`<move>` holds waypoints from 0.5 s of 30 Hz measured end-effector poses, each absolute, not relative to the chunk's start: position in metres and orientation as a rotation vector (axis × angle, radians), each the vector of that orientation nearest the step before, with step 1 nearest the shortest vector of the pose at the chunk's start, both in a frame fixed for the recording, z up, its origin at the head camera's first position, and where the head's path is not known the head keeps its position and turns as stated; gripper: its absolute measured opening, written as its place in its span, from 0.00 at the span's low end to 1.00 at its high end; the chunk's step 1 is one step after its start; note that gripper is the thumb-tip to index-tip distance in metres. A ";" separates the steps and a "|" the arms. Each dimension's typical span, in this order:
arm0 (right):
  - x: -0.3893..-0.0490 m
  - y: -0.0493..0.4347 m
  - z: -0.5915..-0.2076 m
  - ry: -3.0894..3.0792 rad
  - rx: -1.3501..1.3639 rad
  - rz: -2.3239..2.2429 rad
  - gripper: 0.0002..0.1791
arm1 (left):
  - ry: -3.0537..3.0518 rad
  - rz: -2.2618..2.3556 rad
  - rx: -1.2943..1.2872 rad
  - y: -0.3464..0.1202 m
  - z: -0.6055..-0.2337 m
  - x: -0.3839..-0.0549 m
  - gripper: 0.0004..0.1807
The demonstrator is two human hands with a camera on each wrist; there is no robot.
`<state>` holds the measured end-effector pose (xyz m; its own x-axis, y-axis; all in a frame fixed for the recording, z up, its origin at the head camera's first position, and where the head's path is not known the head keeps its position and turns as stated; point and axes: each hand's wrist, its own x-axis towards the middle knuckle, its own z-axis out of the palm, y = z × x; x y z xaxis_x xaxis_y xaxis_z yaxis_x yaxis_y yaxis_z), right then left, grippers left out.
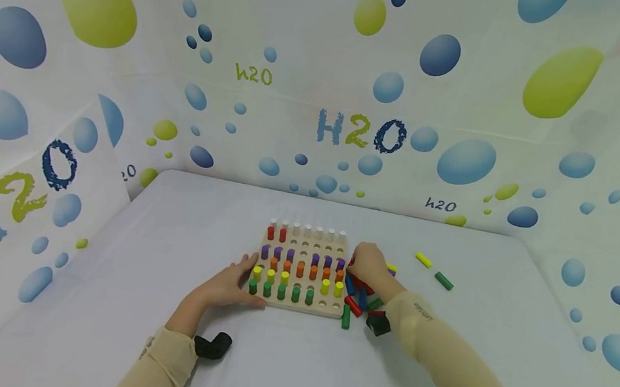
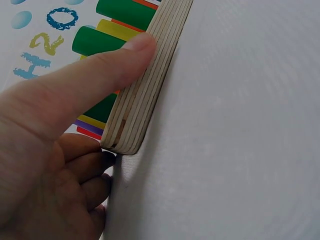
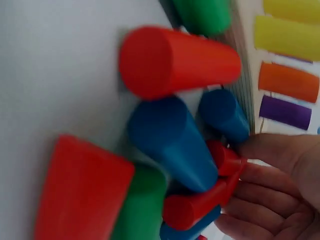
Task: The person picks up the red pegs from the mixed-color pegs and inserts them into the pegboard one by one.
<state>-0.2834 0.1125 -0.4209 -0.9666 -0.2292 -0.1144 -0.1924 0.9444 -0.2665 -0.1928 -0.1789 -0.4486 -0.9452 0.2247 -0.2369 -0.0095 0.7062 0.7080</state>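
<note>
A wooden pegboard point(image 1: 301, 309) lies on the table with rows of white, red, purple, orange, yellow and green pegs. The red row holds two pegs at its left end; gaps show in several rows. My left hand point(image 1: 226, 284) grips the board's front left corner, thumb point(image 2: 132, 57) against the layered front edge and the other fingers curled by the left side. At the board's right side, my right hand point(image 1: 369, 265) reaches into a heap of loose pegs. There its thumb and fingers pinch a red peg point(image 3: 227, 159), partly hidden among blue pegs point(image 3: 175, 145) and other red ones.
Right of the heap lie a loose yellow peg point(image 1: 424, 260) and a green peg point(image 1: 444, 281). Another green peg point(image 1: 346, 317) rests by the board's front right corner. Dark wrist devices point(image 1: 212, 345) sit on both sleeves. A patterned cloth backdrop point(image 1: 299, 89) rises behind the white table.
</note>
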 end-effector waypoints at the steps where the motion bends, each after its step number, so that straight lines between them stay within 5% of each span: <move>1: -0.284 0.111 -0.421 2.957 -0.324 -0.359 0.09 | 2.611 1.084 0.173 -0.179 -0.448 -0.193 0.63; 15: -0.285 0.128 -0.423 2.896 -0.429 -0.516 0.08 | 2.626 1.072 0.192 -0.180 -0.448 -0.191 0.63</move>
<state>-0.2850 0.1276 -0.4234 -0.9443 -0.3085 -0.1142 -0.2501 0.8988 -0.3601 -0.1915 -0.1798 -0.4479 -0.9468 0.2330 -0.2221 0.0109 0.7129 0.7012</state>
